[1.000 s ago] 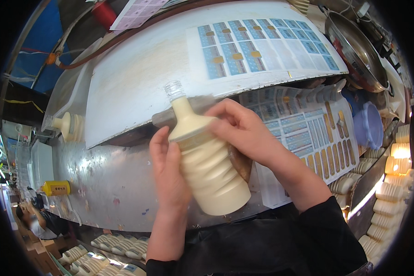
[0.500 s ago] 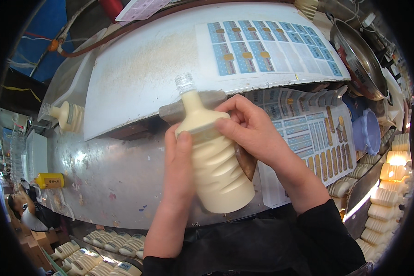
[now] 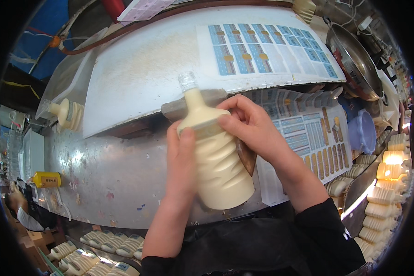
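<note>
Silver metal bench (image 3: pixel 119 179), label sheets (image 3: pixel 303 138), yellow cylinder (image 3: pixel 46 179), white board (image 3: pixel 142 69)

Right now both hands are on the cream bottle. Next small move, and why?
Probably press and smooth along the shoulder of the bottle with both thumbs. The left hand and right hand both grip it just below the neck, thumbs on a pale band there, and sheets of blue labels lie on the bench behind, so a label seems half applied.
</note>
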The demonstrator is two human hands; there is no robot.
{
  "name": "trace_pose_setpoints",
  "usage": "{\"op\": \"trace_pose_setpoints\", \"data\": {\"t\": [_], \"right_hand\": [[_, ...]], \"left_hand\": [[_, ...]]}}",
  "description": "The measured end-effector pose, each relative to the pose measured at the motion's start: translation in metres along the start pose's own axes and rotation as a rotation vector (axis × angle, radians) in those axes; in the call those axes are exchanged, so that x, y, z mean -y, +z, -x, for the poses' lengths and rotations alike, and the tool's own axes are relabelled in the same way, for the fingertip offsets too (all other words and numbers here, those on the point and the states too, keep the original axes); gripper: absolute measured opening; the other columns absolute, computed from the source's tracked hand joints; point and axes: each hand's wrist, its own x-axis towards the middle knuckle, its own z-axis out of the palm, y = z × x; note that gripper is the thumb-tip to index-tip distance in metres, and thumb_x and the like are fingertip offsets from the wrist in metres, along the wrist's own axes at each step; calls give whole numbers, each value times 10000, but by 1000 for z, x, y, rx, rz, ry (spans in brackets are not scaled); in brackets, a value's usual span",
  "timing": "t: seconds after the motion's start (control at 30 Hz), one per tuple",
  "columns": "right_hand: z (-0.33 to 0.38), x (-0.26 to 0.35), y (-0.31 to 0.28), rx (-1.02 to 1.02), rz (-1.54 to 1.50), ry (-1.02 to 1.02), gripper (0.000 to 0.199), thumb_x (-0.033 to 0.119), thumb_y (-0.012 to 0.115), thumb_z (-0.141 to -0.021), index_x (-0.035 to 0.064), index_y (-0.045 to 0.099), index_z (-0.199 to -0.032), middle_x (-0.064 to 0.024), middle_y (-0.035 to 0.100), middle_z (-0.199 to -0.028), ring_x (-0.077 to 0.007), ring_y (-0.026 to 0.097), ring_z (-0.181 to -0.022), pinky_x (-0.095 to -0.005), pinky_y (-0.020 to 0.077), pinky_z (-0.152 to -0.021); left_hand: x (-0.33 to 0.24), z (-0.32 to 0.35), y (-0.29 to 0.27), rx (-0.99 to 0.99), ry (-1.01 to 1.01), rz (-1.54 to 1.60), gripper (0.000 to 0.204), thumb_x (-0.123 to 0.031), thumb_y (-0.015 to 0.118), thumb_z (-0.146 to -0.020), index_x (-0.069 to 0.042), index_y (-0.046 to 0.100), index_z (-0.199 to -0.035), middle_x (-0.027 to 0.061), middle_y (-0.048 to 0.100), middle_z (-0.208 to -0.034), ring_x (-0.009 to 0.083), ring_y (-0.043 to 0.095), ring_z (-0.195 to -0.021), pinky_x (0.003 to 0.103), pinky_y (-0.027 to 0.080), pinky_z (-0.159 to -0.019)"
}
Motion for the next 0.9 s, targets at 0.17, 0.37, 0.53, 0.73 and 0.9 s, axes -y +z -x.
{"op": "trace_pose_setpoints", "data": {"t": [0.17, 0.37, 0.53, 0.73, 0.9], "right_hand": [[0, 18, -31, -90, -316, -32, 310, 204, 565, -1011, 13, 683, -1225, -31, 698, -1061, -95, 629, -1004, -257, 504, -904], [8, 57, 42, -224, 320, -414, 324, 96, 619, -930, 1, 551, -1232, -230, 672, -1073, -375, 677, -988, -434, 539, -876], [1, 27, 47, -365, 597, -566, 322, 82, 590, -945, 11, 546, -1257, -219, 655, -1099, -386, 656, -983, -456, 519, -886], [-1, -5, 4, -440, 440, -364, 307, 56, 600, -970, 19, 550, -1271, -118, 660, -1046, -185, 656, -961, -334, 522, -845], [0, 10, 9, -365, 158, -371, 351, 121, 583, -959, 5, 537, -1287, -223, 649, -1194, -385, 636, -1124, -431, 489, -984]], "left_hand": [[7, -1, -6, 8, 25, -77, 486, -423, 469, -1095, -20, 467, -1368, 118, 598, -1230, 171, 573, -1112, 329, 468, -992], [8, -5, -4, 9, 27, 8, 494, -409, 426, -1109, -15, 456, -1405, 130, 575, -1281, 188, 553, -1158, 338, 451, -1023], [3, 0, -6, -2, 32, -156, 455, -347, 403, -1117, -10, 461, -1418, 126, 585, -1294, 183, 563, -1168, 332, 451, -1031], [10, 1, -11, 0, 2, 47, 450, -339, 337, -1142, -24, 491, -1424, 109, 608, -1335, 193, 598, -1206, 354, 477, -1059], [16, 2, -21, 29, -124, 243, 446, -313, 336, -1137, -33, 499, -1445, 109, 591, -1401, 201, 585, -1269, 376, 481, -1068]]}}
